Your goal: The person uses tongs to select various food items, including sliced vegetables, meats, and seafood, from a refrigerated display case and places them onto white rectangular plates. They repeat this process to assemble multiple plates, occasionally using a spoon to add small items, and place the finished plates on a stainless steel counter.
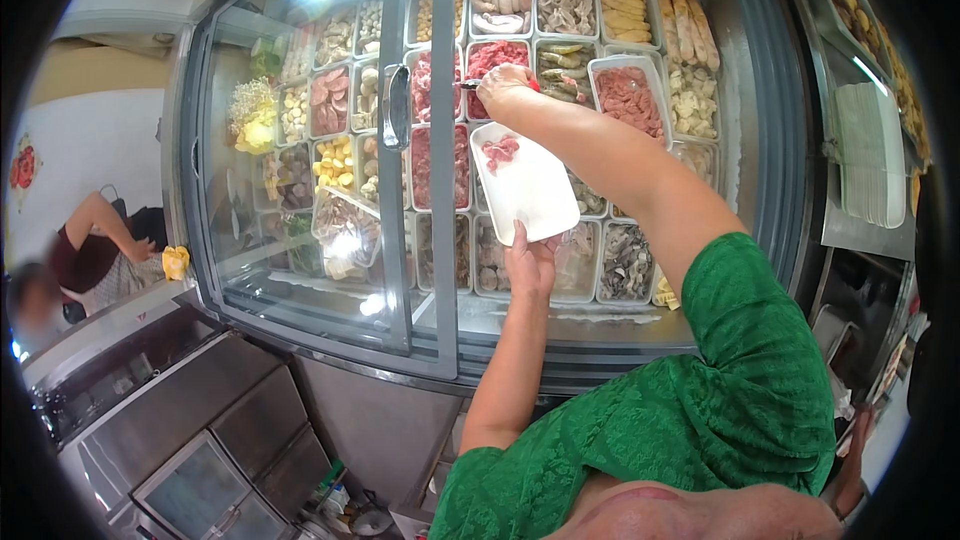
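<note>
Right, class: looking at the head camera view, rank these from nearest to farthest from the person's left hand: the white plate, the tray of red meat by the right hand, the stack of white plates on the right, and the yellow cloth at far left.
1. white plate: held by the left hand, just above it.
2. tray of red meat: farther up, under the right hand.
3. and 4. yellow cloth, far left, and stack of white plates, far right: too close to call.

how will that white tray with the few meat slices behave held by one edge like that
The white tray probably feels light: thin, nearly bare. Gripped only at its lower edge by the left hand, it may flex or tip. The meat slices look wet, so they could slide on the tilted surface.
</note>
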The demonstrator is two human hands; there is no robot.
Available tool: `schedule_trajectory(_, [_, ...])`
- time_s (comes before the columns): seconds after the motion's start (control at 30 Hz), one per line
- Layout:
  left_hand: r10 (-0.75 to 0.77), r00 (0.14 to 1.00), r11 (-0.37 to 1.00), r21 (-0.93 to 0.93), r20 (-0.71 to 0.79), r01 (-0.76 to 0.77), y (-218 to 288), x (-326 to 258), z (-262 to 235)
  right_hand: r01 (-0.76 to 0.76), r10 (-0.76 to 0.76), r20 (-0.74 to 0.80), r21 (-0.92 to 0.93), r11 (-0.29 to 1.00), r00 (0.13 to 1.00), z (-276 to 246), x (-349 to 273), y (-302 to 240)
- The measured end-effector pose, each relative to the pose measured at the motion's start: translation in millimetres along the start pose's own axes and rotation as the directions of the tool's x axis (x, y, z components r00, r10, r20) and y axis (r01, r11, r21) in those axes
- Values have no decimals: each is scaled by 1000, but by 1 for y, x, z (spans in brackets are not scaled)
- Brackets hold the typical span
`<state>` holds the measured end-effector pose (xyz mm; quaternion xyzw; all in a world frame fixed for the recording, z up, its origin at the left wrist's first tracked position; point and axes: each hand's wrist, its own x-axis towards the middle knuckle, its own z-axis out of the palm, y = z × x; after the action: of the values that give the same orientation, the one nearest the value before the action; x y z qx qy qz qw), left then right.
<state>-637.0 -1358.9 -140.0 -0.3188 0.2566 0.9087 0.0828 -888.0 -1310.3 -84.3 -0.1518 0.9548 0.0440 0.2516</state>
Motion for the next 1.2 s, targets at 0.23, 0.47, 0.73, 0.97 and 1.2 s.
schedule_trajectory(0.23, [23, 998, 999, -29, -51, -25, 5, 14, -9, 47, -42, -40, 128, 991, 998, -8, 10, -9])
schedule_trajectory(0.47, [23, 999, 997, -70, -22, -25, 5, 17, -6, 189, -122, -217, 318, 929, 968, 14, 13, -11])
schedule_trajectory(0.73, [-2, 997, 994, -112, -72, -6, 1, 22, -8, 102, -88, -76, 214, 971, 993, 27, 17, -11])
schedule_trajectory(0.97, [160, 983, 986, -27, -91, -163, 28, 55, 8, 513, -490, -163, 158, 844, 856, 1, -19, 60])
schedule_trajectory(1.2, [119, 987, 987, -98, -108, -130, 45, 86, 14, 317, -288, -241, 94, 944, 927, 38, 37, 65])
